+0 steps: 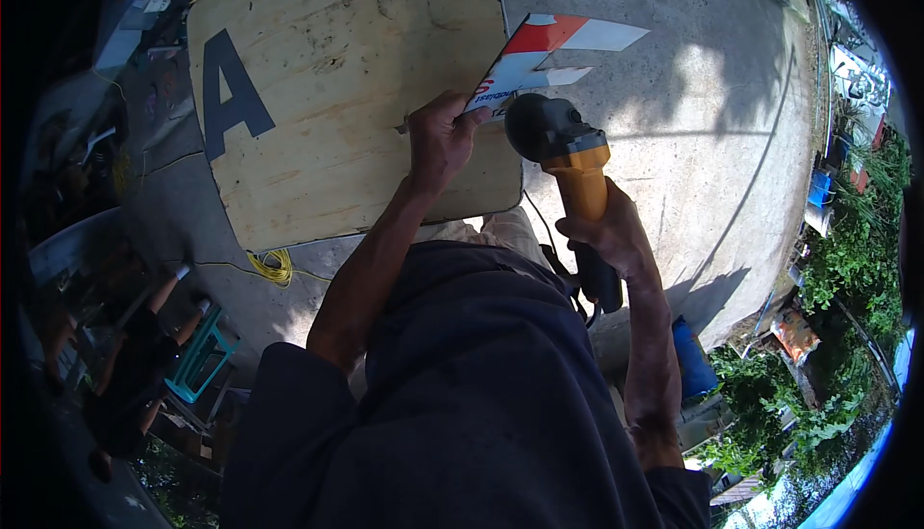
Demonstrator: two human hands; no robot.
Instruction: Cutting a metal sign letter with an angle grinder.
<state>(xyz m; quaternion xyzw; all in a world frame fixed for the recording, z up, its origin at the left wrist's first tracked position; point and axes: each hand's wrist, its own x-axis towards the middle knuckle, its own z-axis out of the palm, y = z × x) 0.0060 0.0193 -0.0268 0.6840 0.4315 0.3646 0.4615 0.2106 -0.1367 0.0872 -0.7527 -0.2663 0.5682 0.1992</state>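
While my left hand (pixel 438 139) pinches the lower end of the red-and-white panel piece (pixel 539 52) above the plywood board (pixel 356 77), my right hand (pixel 611 235) is clenched round the yellow body of the angle grinder (pixel 568 149), its dark head just beside my left fingertips. I judge the cut goes best with the piece braced firm and the disc kept off those fingers. The open concrete floor (pixel 693 96) to my right gives room to swing, whereas the board's edge and my knee crowd the near side.
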